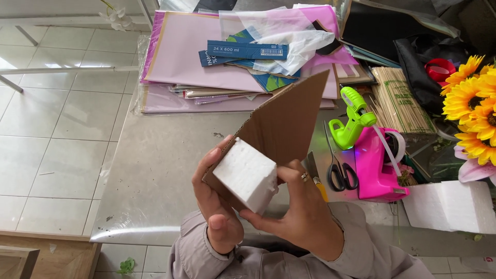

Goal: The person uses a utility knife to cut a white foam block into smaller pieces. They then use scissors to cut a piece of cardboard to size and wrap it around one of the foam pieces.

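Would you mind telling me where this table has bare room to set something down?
The widest free patch is the grey table top, between the pink paper stack and the near edge, left of the hands. The right side is crowded: green glue gun, scissors, pink tape dispenser, skewers, sunflowers, foam block.

A foam cube (244, 174) hides the lower cardboard (287, 121); right of the cube, sunflowers (473, 111) and a foam block (451, 206) are cut off by the frame edge.

Craft workshop: glue gun (354, 116), wrapping sheets (196, 62)
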